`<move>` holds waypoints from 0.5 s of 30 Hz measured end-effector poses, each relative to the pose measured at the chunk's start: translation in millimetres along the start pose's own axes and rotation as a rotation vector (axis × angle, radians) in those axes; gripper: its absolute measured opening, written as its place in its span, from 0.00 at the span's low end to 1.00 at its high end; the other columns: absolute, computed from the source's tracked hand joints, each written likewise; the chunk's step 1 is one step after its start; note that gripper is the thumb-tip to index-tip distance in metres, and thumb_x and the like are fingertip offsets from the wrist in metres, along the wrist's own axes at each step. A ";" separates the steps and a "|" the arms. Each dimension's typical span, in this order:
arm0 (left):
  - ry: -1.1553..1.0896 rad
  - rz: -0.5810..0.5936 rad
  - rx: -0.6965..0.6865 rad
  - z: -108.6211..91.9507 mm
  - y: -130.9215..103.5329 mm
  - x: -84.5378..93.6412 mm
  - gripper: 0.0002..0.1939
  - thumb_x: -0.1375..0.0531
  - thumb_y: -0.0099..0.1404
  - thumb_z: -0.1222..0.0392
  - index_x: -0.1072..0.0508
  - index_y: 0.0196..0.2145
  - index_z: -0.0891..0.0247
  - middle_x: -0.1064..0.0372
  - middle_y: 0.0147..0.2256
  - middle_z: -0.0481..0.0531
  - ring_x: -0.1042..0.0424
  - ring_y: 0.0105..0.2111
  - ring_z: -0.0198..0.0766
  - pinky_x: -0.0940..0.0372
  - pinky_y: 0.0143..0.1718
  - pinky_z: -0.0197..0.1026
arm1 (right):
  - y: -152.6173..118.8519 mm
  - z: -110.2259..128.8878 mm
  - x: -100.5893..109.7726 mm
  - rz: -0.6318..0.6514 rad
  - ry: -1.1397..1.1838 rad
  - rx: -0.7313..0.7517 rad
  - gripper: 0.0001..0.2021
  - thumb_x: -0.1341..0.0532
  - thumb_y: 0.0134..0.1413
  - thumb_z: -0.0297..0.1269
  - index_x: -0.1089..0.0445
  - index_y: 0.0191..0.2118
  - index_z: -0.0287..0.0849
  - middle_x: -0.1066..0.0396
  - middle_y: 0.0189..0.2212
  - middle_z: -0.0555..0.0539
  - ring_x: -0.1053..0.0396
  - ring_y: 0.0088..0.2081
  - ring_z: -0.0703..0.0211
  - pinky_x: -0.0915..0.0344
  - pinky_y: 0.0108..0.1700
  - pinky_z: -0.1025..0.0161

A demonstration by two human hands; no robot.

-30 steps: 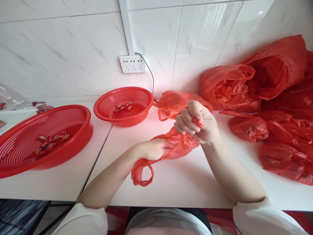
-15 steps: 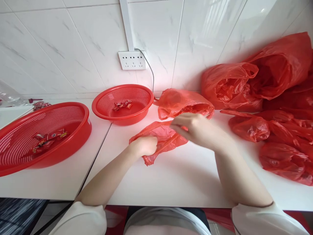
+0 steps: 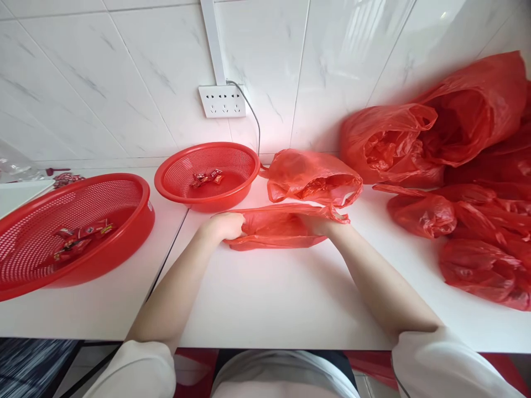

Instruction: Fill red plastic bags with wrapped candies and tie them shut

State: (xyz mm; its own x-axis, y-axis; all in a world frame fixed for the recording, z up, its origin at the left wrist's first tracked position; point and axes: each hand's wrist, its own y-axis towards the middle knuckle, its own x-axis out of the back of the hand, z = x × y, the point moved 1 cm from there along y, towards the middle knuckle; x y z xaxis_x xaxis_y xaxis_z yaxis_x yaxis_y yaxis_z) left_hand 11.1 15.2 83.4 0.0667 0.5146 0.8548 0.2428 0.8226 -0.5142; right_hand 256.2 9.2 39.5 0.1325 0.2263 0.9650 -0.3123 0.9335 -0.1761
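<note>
A thin red plastic bag (image 3: 274, 237) lies on the white table, its mouth spread wide between my hands. My left hand (image 3: 228, 224) is at the bag's left end, fingers partly inside the opening and hidden by the film. My right hand (image 3: 316, 224) reaches inside the right end, and its fingers are covered by the plastic. Just behind the bag sits another red plastic bag (image 3: 307, 168), its opening toward me. To the back left stands a small red plastic basket (image 3: 207, 202) with several wrapped snack packets (image 3: 207, 178) at its bottom.
A larger red basket (image 3: 128, 232) with small wrapped packets (image 3: 78, 237) stands at the left. Several red plastic bags (image 3: 485, 271) pile up along the right side. A power socket (image 3: 223, 101) with a grey cable is on the tiled wall behind the white table (image 3: 265, 304).
My right hand has come down from above the bag into its right end. My left hand has shifted left and away from me. The crumpled bag is now stretched with its mouth open.
</note>
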 end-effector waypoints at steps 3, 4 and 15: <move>-0.016 0.018 -0.007 3.7 -5.4 1.4 0.08 0.41 0.53 0.58 0.25 0.32 0.60 0.25 0.34 0.58 0.28 0.29 0.46 0.39 0.28 0.42 | -4.8 5.0 8.5 0.092 -0.007 0.034 0.04 0.38 0.53 0.33 0.29 0.28 0.41 0.29 0.27 0.46 0.32 0.27 0.55 0.35 0.28 0.59; -0.027 -0.012 -0.019 2.2 -8.0 1.1 0.09 0.41 0.54 0.56 0.25 0.32 0.60 0.25 0.33 0.58 0.28 0.28 0.46 0.39 0.28 0.42 | -8.8 11.0 12.6 0.144 0.004 0.081 0.03 0.37 0.50 0.31 0.29 0.27 0.43 0.30 0.25 0.46 0.33 0.25 0.56 0.38 0.25 0.60; -0.107 -0.035 -0.130 -9.9 0.3 -18.5 0.33 0.36 0.48 0.59 0.32 0.54 0.51 0.27 0.42 0.56 0.26 0.30 0.46 0.37 0.27 0.40 | -46.5 71.5 24.8 0.024 -0.158 0.488 0.31 0.38 0.47 0.27 0.39 0.60 0.41 0.46 0.63 0.39 0.50 0.64 0.42 0.50 0.63 0.47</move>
State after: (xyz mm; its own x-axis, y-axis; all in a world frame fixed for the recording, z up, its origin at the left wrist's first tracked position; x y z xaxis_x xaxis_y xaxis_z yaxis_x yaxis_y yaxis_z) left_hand 19.4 3.5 68.2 -0.0453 0.5147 0.8562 0.3672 0.8056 -0.4649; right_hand 206.7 -48.4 85.5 -0.0120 0.1660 0.9861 -0.7210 0.6818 -0.1235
